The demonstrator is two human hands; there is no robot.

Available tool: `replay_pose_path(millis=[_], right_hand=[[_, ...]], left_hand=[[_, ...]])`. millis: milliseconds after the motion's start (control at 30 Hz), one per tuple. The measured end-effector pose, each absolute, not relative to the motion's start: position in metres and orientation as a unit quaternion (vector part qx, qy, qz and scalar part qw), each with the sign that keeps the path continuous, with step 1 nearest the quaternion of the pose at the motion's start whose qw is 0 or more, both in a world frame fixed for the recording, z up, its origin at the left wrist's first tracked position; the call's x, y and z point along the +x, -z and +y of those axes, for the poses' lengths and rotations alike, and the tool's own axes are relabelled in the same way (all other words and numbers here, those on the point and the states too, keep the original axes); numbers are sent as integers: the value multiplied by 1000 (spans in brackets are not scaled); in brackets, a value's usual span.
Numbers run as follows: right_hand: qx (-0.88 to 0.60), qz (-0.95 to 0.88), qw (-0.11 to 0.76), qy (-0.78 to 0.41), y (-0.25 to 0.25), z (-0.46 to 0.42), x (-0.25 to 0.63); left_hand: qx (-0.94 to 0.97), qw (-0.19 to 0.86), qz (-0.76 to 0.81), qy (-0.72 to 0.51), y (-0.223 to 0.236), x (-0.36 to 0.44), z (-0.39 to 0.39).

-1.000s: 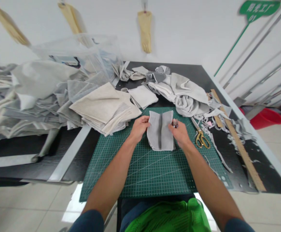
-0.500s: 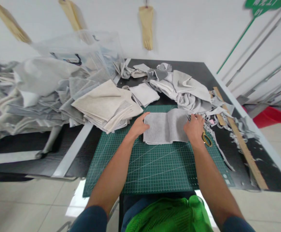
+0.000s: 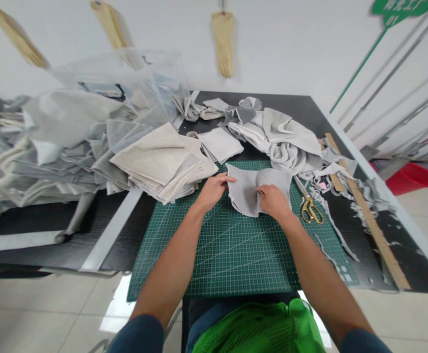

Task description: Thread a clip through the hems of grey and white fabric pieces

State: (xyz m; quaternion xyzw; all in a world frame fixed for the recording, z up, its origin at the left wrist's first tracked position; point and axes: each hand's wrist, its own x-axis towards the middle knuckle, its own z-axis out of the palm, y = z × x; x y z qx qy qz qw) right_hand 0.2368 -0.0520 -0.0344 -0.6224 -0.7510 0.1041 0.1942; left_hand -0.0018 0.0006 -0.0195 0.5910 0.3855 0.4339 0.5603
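Appears as light-grey, roughly rectangular layered cloth point(image 3: 244, 184) on green gridded cutting mat point(image 3: 236, 255), left of gold-handled scissors point(image 3: 311, 212). Bulges at upper right, dips in middle, waves along lower edge. Touched at left edge by bare left hand point(image 3: 211, 191); cannot tell if pinched. Overlapped near middle by bare right hand point(image 3: 275, 202), with fingertips closed on small dark item point(image 3: 261, 192), too small to identify.

Even, fairly bright light falls across the worktop point(image 3: 170, 225), with faint soft shadows beside the hanging gloves point(image 3: 223, 44), white glare on the floor tiles point(image 3: 66, 306) at the bottom, slight softness overall and wide-angle stretching toward the picture's edges.
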Motion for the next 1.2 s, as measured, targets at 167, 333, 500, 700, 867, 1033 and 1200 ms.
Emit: replay_pose_path(millis=[167,333,500,700,867,1033,1200], right_hand=[[-640,-728,206,-135,32,-52,240],[-622,-682,341,-180,17,-57,233],[-542,-575,470,-394,-1,-70,216],[-530,-536,464,-465,-3,-77,202],[-557,-509,516,-405,4,-74,200],[-583,-520,519,-347,-2,-74,200],[-564,-534,528,-343,-5,-76,198]], left_hand=[[735,427,387,-358,8,0,-9],[801,273,386,-369,-9,2,-21],[779,343,359,-382,-14,5,-26],[793,316,394,-341,-8,6,-28],[756,357,390,-385,-6,9,-28],[760,372,339,-412,-7,12,-28],[785,356,337,-378,-9,14,-29]])
